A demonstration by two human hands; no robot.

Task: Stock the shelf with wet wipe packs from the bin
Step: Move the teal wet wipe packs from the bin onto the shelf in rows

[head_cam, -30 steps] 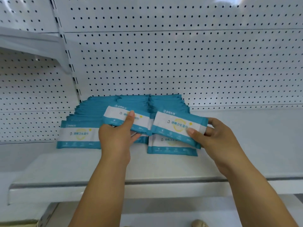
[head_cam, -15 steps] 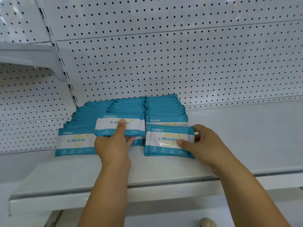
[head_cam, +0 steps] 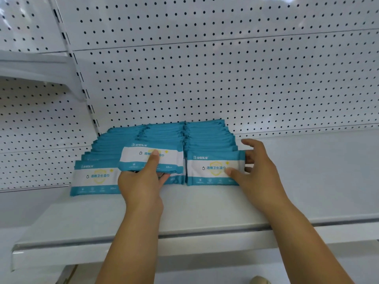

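Three rows of teal-and-white wet wipe packs lie overlapped on the white shelf. My left hand pinches one pack, thumb on its face, and holds it just above the front of the middle row. My right hand rests on the front pack of the right row, which lies flat on the shelf; the thumb presses its face and the fingers spread at its right end. The left row's front pack lies untouched. The bin is out of view.
A white pegboard back panel rises behind the rows. A second shelf sticks out at upper left. To the right of the packs the shelf surface runs bare to the frame edge. A lower shelf edge shows below.
My right hand has lowered its pack onto the front of the right row and loosened its fingers. My left hand still holds its pack, now nearer the middle row.
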